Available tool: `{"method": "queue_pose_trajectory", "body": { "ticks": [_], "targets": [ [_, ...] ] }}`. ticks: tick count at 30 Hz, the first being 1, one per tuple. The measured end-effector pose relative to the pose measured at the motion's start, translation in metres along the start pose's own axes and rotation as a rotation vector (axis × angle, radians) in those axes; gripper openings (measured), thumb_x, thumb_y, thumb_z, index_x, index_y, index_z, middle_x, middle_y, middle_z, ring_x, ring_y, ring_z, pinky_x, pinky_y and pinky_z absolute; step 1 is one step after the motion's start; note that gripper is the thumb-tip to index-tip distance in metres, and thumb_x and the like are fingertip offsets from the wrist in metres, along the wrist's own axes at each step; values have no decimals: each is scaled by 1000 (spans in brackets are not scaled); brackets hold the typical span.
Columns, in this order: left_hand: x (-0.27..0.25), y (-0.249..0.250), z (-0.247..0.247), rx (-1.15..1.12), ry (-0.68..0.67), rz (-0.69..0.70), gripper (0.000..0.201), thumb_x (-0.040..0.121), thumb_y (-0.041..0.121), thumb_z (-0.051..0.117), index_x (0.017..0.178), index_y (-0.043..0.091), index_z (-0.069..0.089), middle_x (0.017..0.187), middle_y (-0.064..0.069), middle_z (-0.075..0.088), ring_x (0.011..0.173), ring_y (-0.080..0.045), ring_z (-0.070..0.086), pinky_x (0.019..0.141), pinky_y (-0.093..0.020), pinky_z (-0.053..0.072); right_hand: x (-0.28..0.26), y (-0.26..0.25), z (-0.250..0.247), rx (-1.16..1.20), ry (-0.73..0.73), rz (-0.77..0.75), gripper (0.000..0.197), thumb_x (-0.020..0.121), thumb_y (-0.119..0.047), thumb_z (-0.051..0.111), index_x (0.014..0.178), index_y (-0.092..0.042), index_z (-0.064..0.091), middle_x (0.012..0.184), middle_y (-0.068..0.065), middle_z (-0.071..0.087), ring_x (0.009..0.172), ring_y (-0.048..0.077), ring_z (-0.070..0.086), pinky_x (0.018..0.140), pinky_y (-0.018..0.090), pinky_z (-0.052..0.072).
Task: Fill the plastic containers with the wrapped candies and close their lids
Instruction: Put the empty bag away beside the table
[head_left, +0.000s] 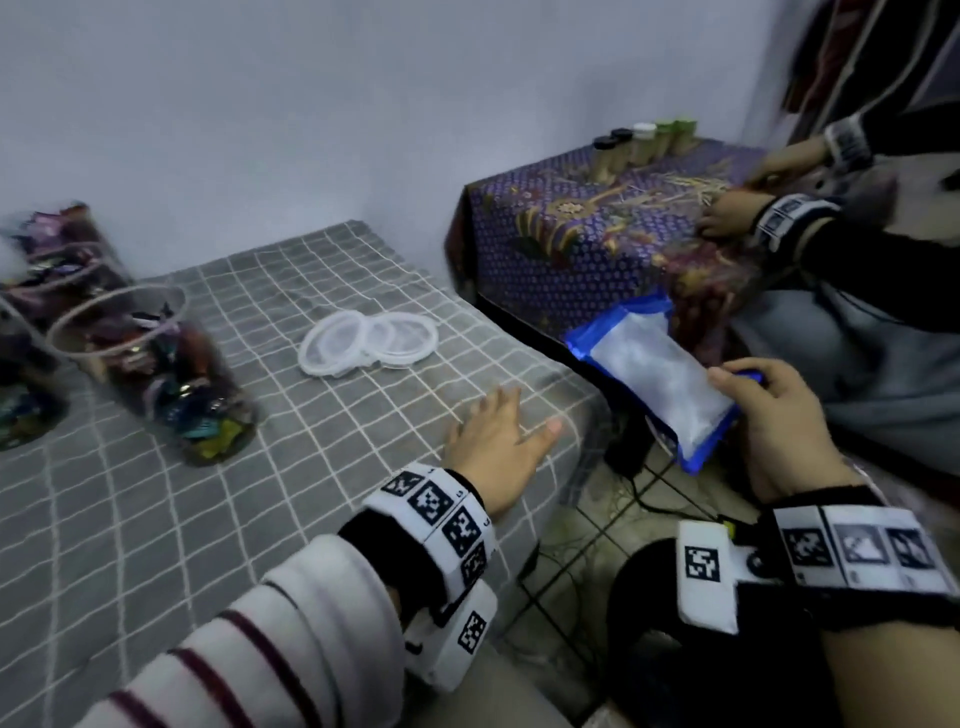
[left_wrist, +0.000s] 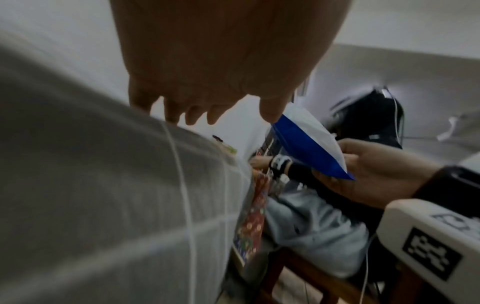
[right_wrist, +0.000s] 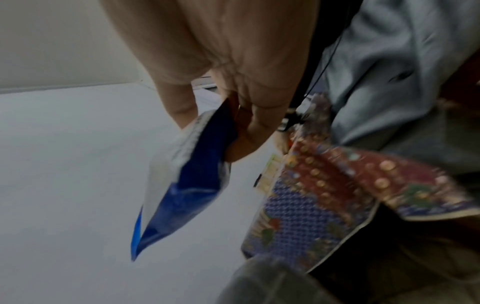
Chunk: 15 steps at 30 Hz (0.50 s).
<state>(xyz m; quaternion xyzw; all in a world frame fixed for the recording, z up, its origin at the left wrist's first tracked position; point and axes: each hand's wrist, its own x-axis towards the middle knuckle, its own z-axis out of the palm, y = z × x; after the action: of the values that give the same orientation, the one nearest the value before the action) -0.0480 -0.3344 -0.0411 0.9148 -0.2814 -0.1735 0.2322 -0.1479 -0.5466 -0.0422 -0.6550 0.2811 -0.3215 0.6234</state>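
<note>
Plainly the blue-and-white bag in the right hand is light, limp film that looks nearly empty, so it is best pinched at its end seam, as the fingers and thumb do now, off the worktop's right edge. The left hand hovers flat and spread over that edge, holding nothing. Near the left edge stand the plastic containers, open-topped and largely full of wrapped candies; their thin walls probably flex, so a grip low on the body suits them. Toward the middle lie the lids, overlapping. Only the head view shows containers and lids; the right wrist view shows the pinch close up.
</note>
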Motion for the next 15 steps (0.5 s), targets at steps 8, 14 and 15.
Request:
{"method": "queue_pose_trajectory", "body": {
  "ticks": [8, 14, 15],
  "targets": [
    [6, 8, 37, 443, 186, 15, 63, 99, 48, 18, 150, 12, 10, 158, -7, 9, 145, -24, 8, 118, -46, 7, -14, 85, -73, -309, 159, 228, 22, 87, 2, 51, 70, -11, 56, 78, 14, 55, 79, 20, 49, 65, 27, 37],
    [8, 7, 42, 478, 210, 24, 60, 100, 44, 17, 150, 12, 10, 158, -7, 10, 145, -24, 8, 118, -45, 8, -40, 165, -104, -707, 24, 535, 20, 87, -4, 52, 67, -4, 55, 71, 15, 52, 77, 25, 48, 67, 31, 32],
    [8, 7, 41, 481, 216, 26, 60, 100, 44, 17, 150, 12, 10, 158, -7, 9, 146, -24, 8, 119, -44, 7, -46, 173, -106, -744, 13, 572, 14, 87, -5, 53, 74, -2, 58, 75, 16, 53, 78, 27, 50, 68, 32, 33]
  ]
}}
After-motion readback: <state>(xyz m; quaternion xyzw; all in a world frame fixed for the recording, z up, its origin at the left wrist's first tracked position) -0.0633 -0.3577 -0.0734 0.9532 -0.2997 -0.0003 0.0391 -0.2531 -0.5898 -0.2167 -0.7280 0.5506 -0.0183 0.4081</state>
